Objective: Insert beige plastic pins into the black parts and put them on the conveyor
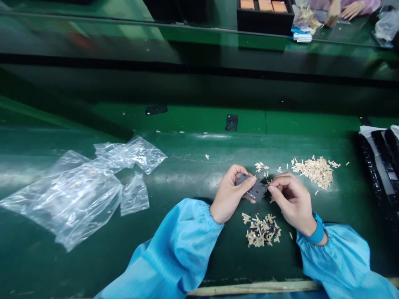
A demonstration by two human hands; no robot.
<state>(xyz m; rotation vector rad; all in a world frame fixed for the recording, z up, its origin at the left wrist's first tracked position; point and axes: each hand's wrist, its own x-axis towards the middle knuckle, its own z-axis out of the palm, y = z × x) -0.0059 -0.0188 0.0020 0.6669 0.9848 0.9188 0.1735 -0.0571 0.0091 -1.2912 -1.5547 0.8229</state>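
Observation:
My left hand (230,191) grips a thin dark grey plate with small holes (254,189), thumb on top and fingers beneath. At the plate's right edge, my right hand (291,199) is closed in a pinch, thumb against forefinger. Whatever lies between those fingertips is too small to make out. Below the hands is a pile of small beige pieces (262,232) mixed with dark bits. A larger heap of beige pieces (316,171) sits beyond my right hand, and a few loose beige pieces (261,167) lie just past the plate.
Crumpled clear plastic bags (81,191) cover the left of the green table. Farther back lie two flat black parts (231,123). Black trays (378,162) stand at the right edge. Across the raised divider are a black box (264,23) and another person's hands (343,11).

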